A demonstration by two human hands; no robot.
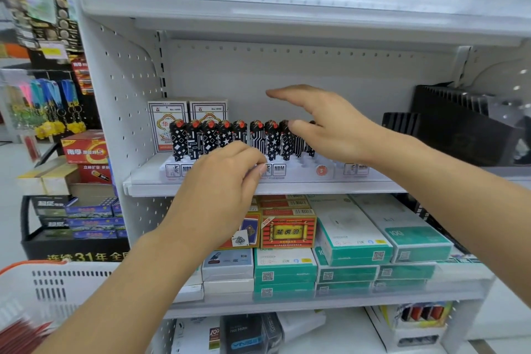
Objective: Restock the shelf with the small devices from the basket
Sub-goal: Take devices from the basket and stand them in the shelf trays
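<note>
Nearest, low and left of both hands, the white basket (43, 290) with an orange rim shows red items inside, blurred, so stock probably remains. Left hand (227, 181): grip curled, fingertips pinching the front lip of the white display tray (287, 172) on the shelf (270, 188). Just beyond that grip, a row of black-and-white patterned lighters (224, 139) stands in the tray, with empty slots right of the right hand (324, 121), whose grip is open, thumb touching the row's end; judged partway done.
</note>
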